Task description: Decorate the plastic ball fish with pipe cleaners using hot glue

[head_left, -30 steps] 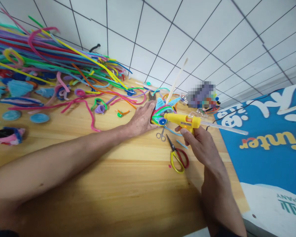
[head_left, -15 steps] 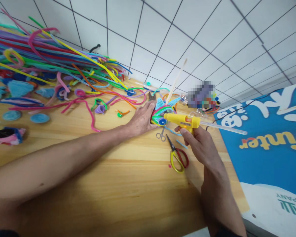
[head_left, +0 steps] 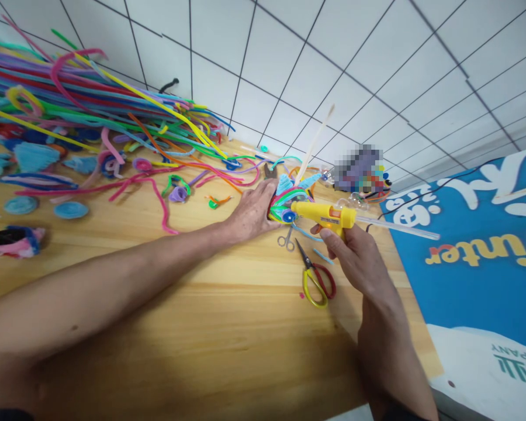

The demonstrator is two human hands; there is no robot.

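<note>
My left hand [head_left: 255,211] is closed around the left side of a colourful pipe-cleaner piece [head_left: 283,202] with light-blue pointed parts and a dark-blue round spot; its fingertips are partly hidden. A pale stick [head_left: 314,145] rises behind the piece. My right hand [head_left: 355,248] grips a yellow glue gun [head_left: 322,215], a clear glue stick [head_left: 397,227] jutting from its rear. The gun's nozzle points left, at the piece; whether it touches is too small to tell. Small metal scissors [head_left: 288,238] lie just below the piece.
Scissors with yellow and red handles [head_left: 318,285] lie on the wooden table [head_left: 193,339]. Many pipe cleaners [head_left: 92,96] are heaped at the back left, near light-blue discs [head_left: 71,210]. Pliers [head_left: 270,171] are behind my left hand. A blue printed board [head_left: 477,257] is at the right.
</note>
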